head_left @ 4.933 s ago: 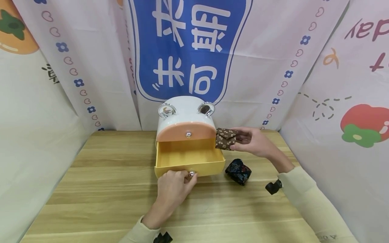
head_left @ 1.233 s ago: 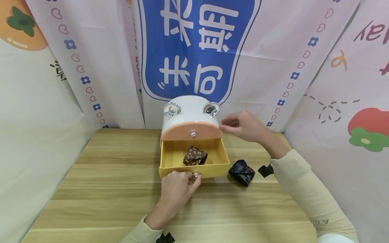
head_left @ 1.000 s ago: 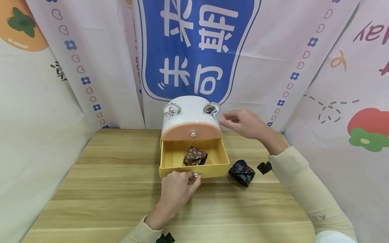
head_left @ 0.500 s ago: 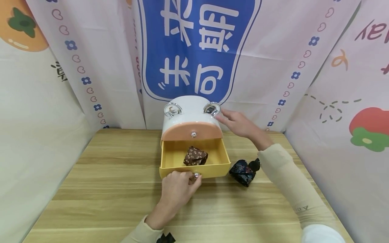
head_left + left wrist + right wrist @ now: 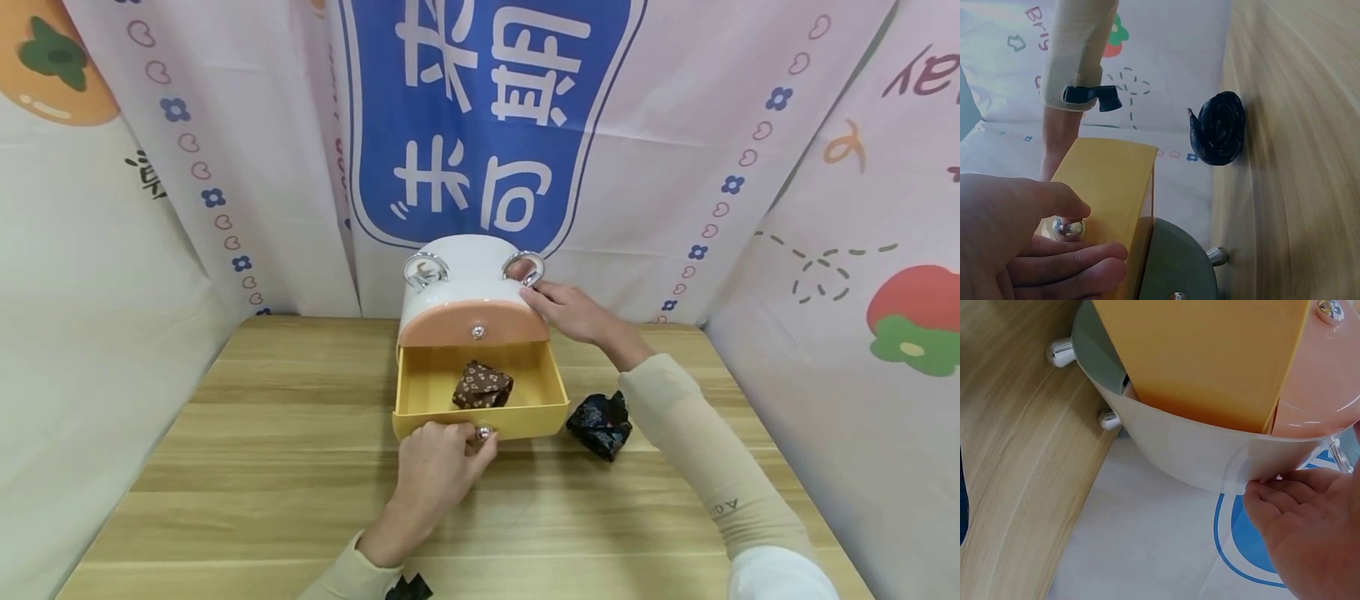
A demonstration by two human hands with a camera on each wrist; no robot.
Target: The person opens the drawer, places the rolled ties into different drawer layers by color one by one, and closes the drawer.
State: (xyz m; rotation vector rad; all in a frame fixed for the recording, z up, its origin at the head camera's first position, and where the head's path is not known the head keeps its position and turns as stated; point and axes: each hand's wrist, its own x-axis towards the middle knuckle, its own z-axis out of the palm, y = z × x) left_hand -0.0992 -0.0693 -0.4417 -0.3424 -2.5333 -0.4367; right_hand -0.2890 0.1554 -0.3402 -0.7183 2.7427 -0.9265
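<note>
Head view: pinching the silver knob [image 5: 484,433] between thumb and fingers of the left hand [image 5: 432,471]; directly beyond that grip, inside the pulled-out yellow drawer [image 5: 528,422], a brown patterned pouch [image 5: 482,386]. Farther back and to the right of the grip, touching the side of the white cabinet [image 5: 471,258] with extended fingers of the right hand [image 5: 573,312]. Right of the knob, on the wooden table [image 5: 300,500], a dark patterned roll [image 5: 598,429].
</note>
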